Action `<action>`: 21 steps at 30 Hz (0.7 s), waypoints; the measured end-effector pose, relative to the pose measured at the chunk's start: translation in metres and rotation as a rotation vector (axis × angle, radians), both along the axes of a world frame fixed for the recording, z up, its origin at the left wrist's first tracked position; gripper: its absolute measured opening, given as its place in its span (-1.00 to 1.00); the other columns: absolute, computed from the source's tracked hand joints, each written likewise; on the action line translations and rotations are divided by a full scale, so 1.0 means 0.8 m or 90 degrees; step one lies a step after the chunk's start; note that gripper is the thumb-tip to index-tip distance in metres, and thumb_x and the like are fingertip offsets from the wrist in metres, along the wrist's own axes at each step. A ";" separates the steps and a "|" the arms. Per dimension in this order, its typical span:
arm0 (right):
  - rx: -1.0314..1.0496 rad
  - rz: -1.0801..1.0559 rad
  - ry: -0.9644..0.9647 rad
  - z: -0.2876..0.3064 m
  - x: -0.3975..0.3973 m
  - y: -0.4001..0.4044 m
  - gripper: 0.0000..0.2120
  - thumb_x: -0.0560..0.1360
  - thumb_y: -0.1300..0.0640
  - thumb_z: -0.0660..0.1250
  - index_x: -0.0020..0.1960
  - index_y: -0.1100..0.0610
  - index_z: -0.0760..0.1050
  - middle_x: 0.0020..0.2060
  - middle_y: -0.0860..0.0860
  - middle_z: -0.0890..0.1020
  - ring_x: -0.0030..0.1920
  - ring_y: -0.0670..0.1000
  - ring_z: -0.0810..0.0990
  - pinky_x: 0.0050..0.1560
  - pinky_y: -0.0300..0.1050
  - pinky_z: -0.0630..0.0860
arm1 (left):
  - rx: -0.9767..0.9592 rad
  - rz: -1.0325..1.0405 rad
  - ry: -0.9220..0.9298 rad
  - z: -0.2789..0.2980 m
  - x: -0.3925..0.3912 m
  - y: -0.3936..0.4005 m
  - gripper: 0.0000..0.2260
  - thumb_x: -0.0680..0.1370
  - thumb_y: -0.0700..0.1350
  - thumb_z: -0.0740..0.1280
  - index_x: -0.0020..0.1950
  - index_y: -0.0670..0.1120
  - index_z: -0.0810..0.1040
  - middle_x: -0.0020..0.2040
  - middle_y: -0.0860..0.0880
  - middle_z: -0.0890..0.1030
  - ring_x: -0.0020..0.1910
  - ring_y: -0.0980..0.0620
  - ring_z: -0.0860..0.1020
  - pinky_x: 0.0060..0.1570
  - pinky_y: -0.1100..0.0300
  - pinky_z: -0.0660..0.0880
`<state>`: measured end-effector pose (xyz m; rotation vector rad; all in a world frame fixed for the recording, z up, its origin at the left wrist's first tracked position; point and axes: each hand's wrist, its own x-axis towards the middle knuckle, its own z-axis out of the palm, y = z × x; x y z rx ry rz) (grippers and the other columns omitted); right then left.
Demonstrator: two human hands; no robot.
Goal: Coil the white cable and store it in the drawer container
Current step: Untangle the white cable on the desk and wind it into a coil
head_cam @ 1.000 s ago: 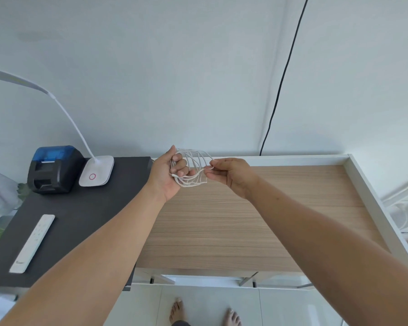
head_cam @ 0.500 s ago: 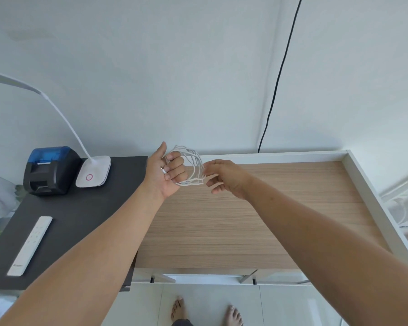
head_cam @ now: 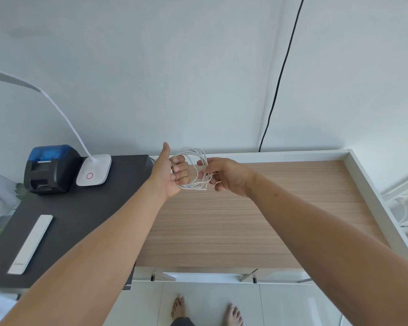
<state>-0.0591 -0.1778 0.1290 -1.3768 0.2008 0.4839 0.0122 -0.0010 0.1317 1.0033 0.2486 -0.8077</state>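
The white cable [head_cam: 193,154] is wound in several loops and held in the air above the back of the wooden desk [head_cam: 257,222]. My left hand [head_cam: 171,174] has its fingers curled through the loops, thumb pointing up. My right hand [head_cam: 224,176] pinches the right side of the loops between its fingertips. No drawer container is in view.
To the left stands a dark side table [head_cam: 68,222] with a blue and black printer [head_cam: 51,168], a white lamp base [head_cam: 93,171] and a white remote [head_cam: 31,243]. A black cable [head_cam: 278,78] runs down the wall. White raised edges [head_cam: 372,196] border the desk.
The coil has grown slightly rounder as my right hand shifted its pinch along the loops. My left thumb has lifted off the coil and points up.
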 end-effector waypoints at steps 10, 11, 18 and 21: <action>-0.114 -0.090 -0.017 -0.010 0.003 0.004 -0.86 0.41 0.13 0.39 -0.27 0.13 0.48 -0.35 0.02 0.49 -0.34 -0.01 0.41 -0.44 -0.16 0.32 | 0.044 -0.024 0.004 -0.002 -0.003 -0.015 -0.33 0.44 0.52 0.00 -0.47 -0.05 0.38 -0.63 0.05 0.21 -0.69 0.10 0.12 -0.65 0.27 0.07; -0.109 -0.093 -0.015 -0.010 0.003 0.004 -0.88 0.42 0.12 0.35 -0.24 0.15 0.47 -0.33 0.03 0.49 -0.33 -0.01 0.41 -0.43 -0.15 0.34 | 0.061 -0.008 0.013 -0.002 -0.001 -0.015 -0.31 0.44 0.52 0.00 -0.45 -0.07 0.41 -0.63 0.05 0.21 -0.69 0.10 0.13 -0.65 0.28 0.08; -0.051 -0.064 0.018 -0.024 -0.005 0.003 -0.89 0.51 0.18 0.26 -0.14 0.21 0.49 -0.28 0.08 0.54 -0.43 -0.04 0.43 -0.54 -0.19 0.32 | 0.218 0.081 0.023 -0.015 0.007 -0.015 -0.35 0.47 0.44 0.12 -0.20 -0.18 0.48 -0.60 0.03 0.29 -0.67 0.07 0.14 -0.60 0.30 0.06; -0.012 -0.080 0.035 -0.036 -0.011 0.001 -0.86 0.57 0.20 0.26 -0.13 0.24 0.50 -0.32 0.06 0.54 -0.46 -0.07 0.43 -0.56 -0.20 0.32 | 0.161 0.031 -0.008 -0.023 0.001 -0.010 -0.54 0.52 0.18 0.19 -0.28 -0.21 0.50 -0.56 0.05 0.21 -0.65 0.09 0.14 -0.60 0.29 0.09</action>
